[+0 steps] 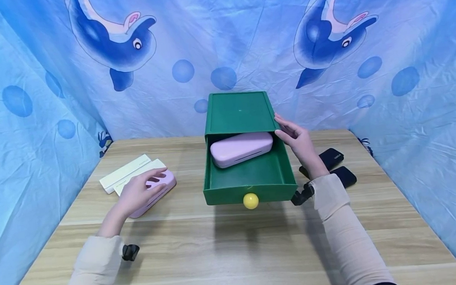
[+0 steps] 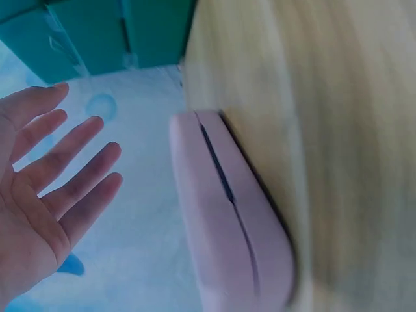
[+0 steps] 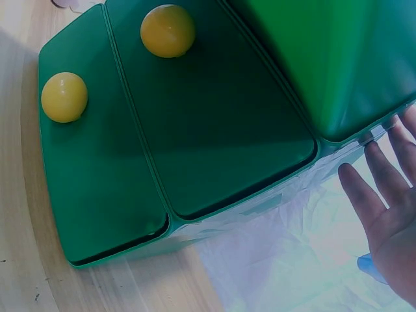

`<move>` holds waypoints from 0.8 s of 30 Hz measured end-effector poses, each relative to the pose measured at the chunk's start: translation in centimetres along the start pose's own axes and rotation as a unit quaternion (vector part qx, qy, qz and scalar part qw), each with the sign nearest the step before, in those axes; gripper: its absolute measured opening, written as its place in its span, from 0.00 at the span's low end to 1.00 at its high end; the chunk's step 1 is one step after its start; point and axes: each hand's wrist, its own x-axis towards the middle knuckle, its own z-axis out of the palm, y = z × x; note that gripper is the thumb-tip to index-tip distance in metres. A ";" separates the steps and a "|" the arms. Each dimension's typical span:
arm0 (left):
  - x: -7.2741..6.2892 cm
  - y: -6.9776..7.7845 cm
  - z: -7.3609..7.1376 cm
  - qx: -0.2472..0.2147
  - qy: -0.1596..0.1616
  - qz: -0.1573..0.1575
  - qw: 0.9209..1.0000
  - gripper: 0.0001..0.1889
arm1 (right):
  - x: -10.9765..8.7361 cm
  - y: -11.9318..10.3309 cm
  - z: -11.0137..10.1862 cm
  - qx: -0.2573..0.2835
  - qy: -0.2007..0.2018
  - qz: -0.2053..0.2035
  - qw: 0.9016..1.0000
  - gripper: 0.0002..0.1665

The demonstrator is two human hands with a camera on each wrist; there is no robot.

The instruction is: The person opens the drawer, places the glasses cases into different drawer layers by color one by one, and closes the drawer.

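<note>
Pale sleeves (image 1: 347, 235) are flanking green drawers (image 1: 239, 113), the right hand (image 1: 298, 142) resting straight-fingered alongside, the left hand (image 1: 141, 190) hovering loose and empty above a pink case (image 2: 227, 214) probably best gripped squarely.

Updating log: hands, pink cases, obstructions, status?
Left hand above pink case; right hand beside green cabinet. Other pink case in open drawer. Drawer front unblocked.

Left hand (image 2: 52, 185): fingers extended, gap to pink case (image 2: 205, 208) on wood tabletop (image 2: 351, 162). Green drawer unit (image 2: 97, 32) right, blue backdrop (image 2: 149, 195) far.
</note>
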 end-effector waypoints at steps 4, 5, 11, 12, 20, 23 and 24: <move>-0.4 -1.4 -0.1 -0.003 0.005 -0.010 1.000 0.24 | 0.0 0.1 0.0 0.002 -0.003 -0.002 1.000 0.32; -0.4 -1.6 -0.1 0.001 0.006 -0.012 1.000 0.24 | 0.0 0.1 -0.1 0.002 -0.004 -0.002 1.000 0.32; -1.0 -2.8 -0.3 0.034 0.004 -0.022 0.999 0.23 | 0.0 0.1 -0.1 0.004 -0.006 -0.005 1.000 0.32; -1.0 -2.9 -0.3 0.038 0.003 -0.023 0.999 0.23 | 0.0 0.1 -0.1 0.004 -0.006 -0.006 1.000 0.32; -1.5 -4.0 -0.5 0.073 -0.022 -0.034 0.996 0.26 | -0.1 0.2 -0.1 0.004 -0.006 -0.006 1.000 0.32; -1.8 -4.3 -0.5 0.088 -0.044 -0.041 0.994 0.29 | 0.0 0.2 -0.2 0.002 -0.008 -0.009 1.000 0.32; -1.9 -4.4 -0.5 0.092 -0.050 -0.045 0.993 0.30 | 0.0 0.2 -0.2 0.000 -0.009 -0.010 1.000 0.32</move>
